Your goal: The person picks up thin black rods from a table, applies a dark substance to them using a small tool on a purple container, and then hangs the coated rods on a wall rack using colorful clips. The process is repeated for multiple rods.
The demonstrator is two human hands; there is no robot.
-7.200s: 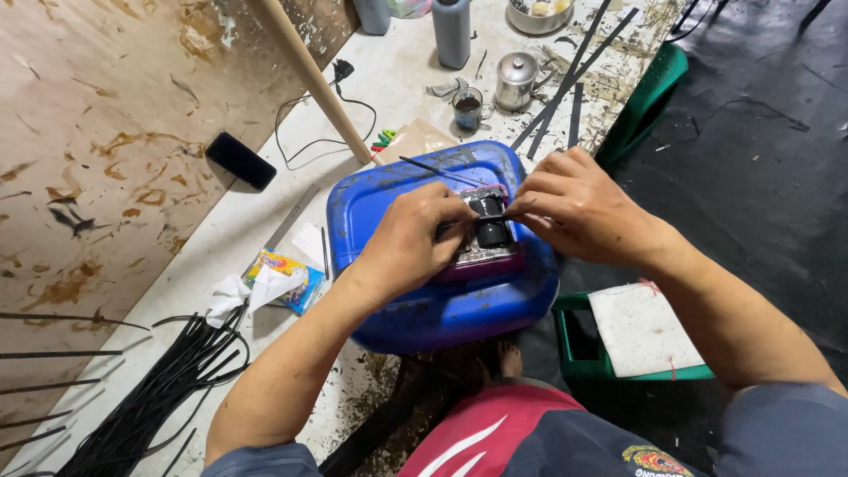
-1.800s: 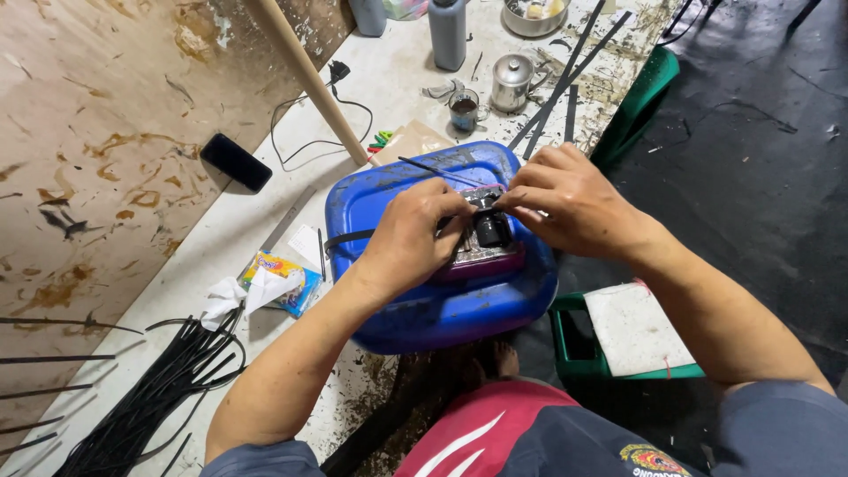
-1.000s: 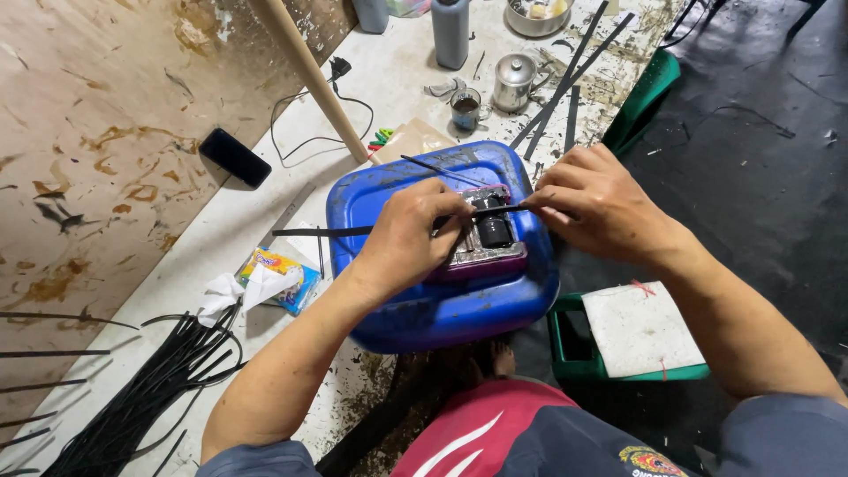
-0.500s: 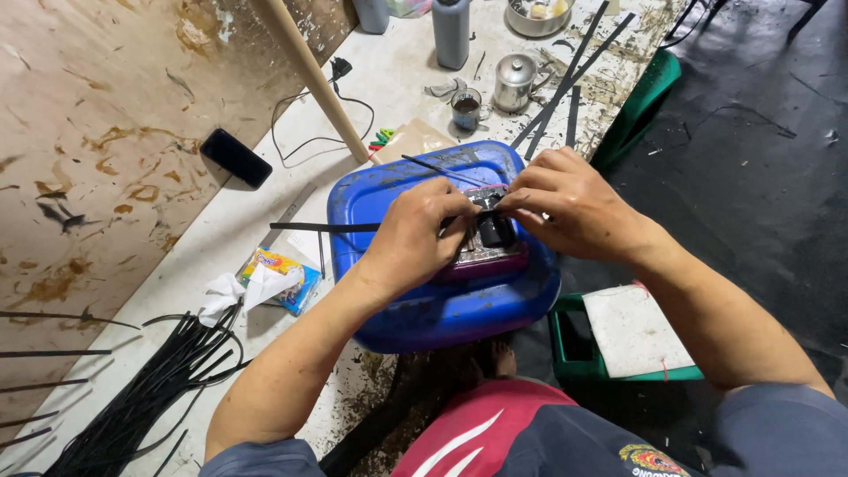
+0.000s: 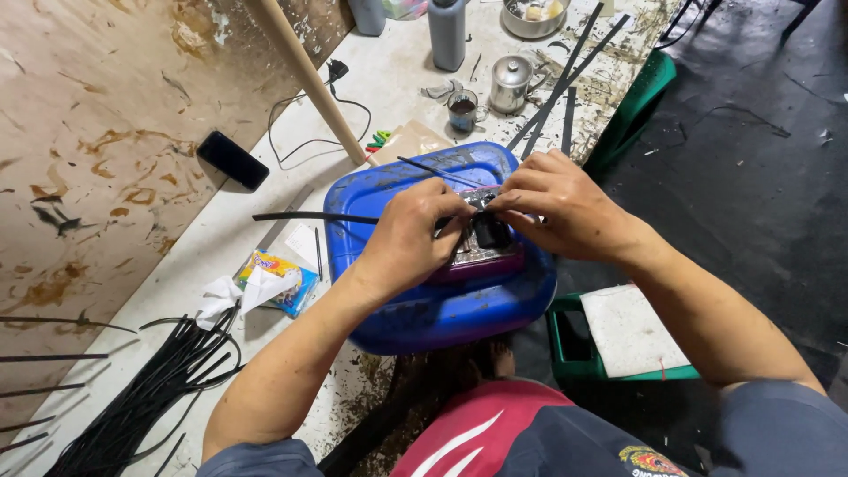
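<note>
Head view: a long black strip (image 5: pixel 309 216) lies nearly level across the top of a blue plastic drum (image 5: pixel 424 309), its long axis running left to right, the free end pointing left out over the bench (image 5: pixel 221 256). The left hand (image 5: pixel 411 238) has its fingers pressed together on the strip at its right end, above a small black part (image 5: pixel 490 231) on a metal block (image 5: pixel 481 256) resting on the drum. The right hand (image 5: pixel 556 208) meets it fingertip to fingertip, pinching the same end. Left of the drum, a snack packet (image 5: pixel 283 278) and crumpled tissue (image 5: pixel 225 296) lie below the strip's free end; a wooden pole (image 5: pixel 305 75) slants behind it. A green stool (image 5: pixel 618 340) stands just beside the drum on the right.
</note>
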